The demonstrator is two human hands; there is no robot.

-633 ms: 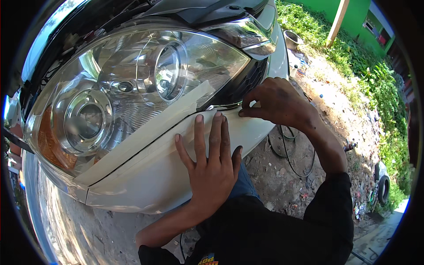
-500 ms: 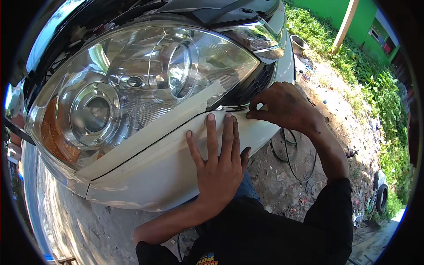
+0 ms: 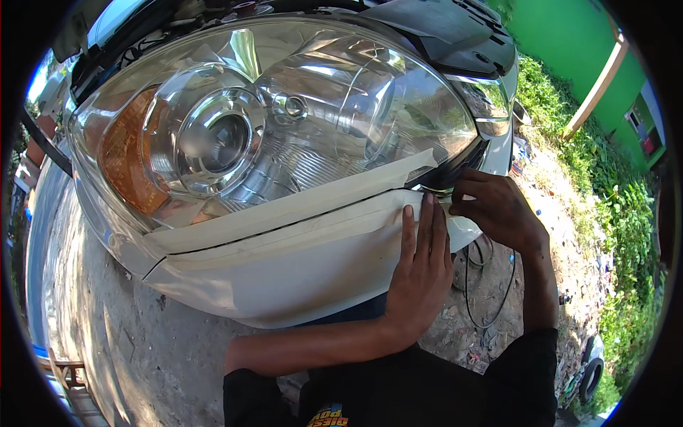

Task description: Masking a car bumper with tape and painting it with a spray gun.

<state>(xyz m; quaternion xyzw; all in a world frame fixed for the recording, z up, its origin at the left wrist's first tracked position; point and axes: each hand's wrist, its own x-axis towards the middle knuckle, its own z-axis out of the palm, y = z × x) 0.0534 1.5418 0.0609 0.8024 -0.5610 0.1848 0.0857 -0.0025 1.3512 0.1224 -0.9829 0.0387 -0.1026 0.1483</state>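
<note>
From where I stand: headlight [image 3: 313, 153] sits in the car's front corner, clear lens, amber section at its L end. Bumper [image 3: 299, 285], white, lies directly below; a thin dk gap runs btwn the two. Upper tape [image 3: 299, 204], pale, is stuck along the lens's lower edge, parallel to the gap; its R end lies on the lens nr the pointed R corner. Lower tape [image 3: 299, 240], also pale, follows the bumper's top edge on the other side of the gap.

L hand [image 3: 420, 281]: palm down, fingers extended and close together, tips on the bumper's top edge at the lower tape's R part. Grip: flat, not closed on anything.

R hand [image 3: 501, 210]: just R of L hand, wrist bent, at the bumper's top edge below the blk grille [image 3: 448, 169]. Grip: thumb and index curled toward each other, tips nearly meeting, small opening behind them. Cannot tell if tape is pinched btwn the tips.

Surroundings: chrome trim [image 3: 489, 98] above the grille. Blk cable [image 3: 486, 327] looped on bare ground [image 3: 185, 327], R of the L forearm. Far R, lower: tyre [image 3: 584, 382]. Upper R: plants [image 3: 626, 242], wooden post [image 3: 597, 91], green wall [image 3: 548, 35].
</note>
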